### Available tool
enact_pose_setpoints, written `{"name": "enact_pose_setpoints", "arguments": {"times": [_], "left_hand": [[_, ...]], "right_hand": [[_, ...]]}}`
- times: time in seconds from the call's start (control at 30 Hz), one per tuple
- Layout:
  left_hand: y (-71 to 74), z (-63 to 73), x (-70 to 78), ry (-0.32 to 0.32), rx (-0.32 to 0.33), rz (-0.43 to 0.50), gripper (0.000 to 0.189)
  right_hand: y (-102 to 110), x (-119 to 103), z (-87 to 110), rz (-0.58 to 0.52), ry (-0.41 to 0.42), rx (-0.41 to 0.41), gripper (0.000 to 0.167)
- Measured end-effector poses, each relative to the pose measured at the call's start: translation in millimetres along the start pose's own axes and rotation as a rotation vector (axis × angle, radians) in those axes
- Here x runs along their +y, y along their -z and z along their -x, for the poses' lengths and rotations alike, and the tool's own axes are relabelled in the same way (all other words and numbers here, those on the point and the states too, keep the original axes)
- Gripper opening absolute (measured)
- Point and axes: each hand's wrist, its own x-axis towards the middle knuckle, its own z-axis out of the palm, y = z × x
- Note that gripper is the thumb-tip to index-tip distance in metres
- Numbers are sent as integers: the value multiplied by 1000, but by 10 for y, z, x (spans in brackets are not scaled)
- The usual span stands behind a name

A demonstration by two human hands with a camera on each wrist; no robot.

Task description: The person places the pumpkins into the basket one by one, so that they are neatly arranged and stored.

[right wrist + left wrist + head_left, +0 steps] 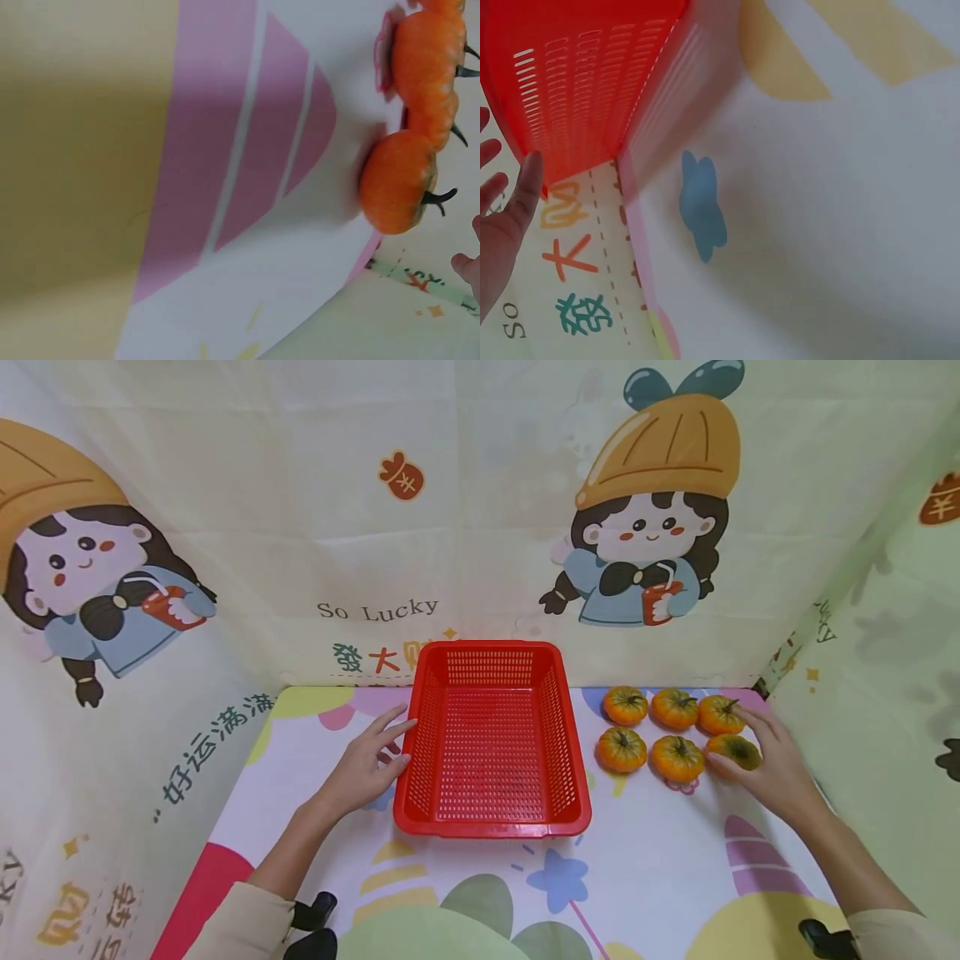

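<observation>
A red plastic basket (491, 752) with perforated sides stands in the middle of the table, its inside bare. My left hand (363, 770) is at its left rim, fingers spread and loosely bent; in the left wrist view the fingertips (531, 169) overlap the basket's wall (592, 82). To the right, small orange pumpkins sit in two rows of three. Over the front right pumpkin (733, 750), greenish on top, reaches my right hand (780, 772), thumb and fingers apart around it. The right wrist view has a pumpkin (397, 182) with a dark stem beside the fingers (469, 268), a gap between them.
Near the basket are the front left pumpkin (621, 749) and back left pumpkin (626, 705). A patterned cloth (465, 893) covers the table. Printed fabric walls (480, 527) rise behind and at both sides, the right one close to my right hand.
</observation>
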Motion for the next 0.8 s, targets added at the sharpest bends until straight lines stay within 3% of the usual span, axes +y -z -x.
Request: {"name": "enact_pose_setpoints", "arguments": {"times": [0.33, 0.8], "left_hand": [[-24, -19, 48, 71, 27, 95, 54], [-50, -35, -36, 131, 11, 227, 47]], "right_hand": [[-7, 263, 91, -40, -72, -19, 83], [-130, 473, 134, -59, -197, -48, 93]]}}
